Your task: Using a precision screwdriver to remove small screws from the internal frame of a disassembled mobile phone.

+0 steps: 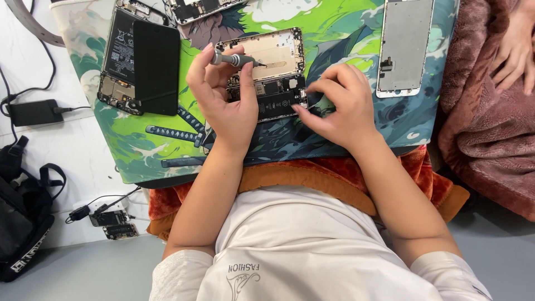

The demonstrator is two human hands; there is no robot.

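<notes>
Left hand: fingers pinched round a grey screwdriver — tip down on the opened phone, in its upper, gold-coloured half.
Right hand: fingers curled, tips pressing the phone's lower right corner; it holds nothing else.
Phone: back shell open, lying flat near the middle of the mat, battery and boards showing in the lower half.
Mat: green, printed, its near edge just above the person's lap; the phone sits well inside that edge.
Left of the hands: a second opened phone with a black slab laid partly over it — near the left hand, not touching.
Right of the hands: a white screen panel lies apart, with bare mat between it and the right hand.
Top edge: more phone parts, cut off by the frame.
Far right: another person's hand rests on a brown blanket.
Off the mat, left: a black charger and bag.
</notes>
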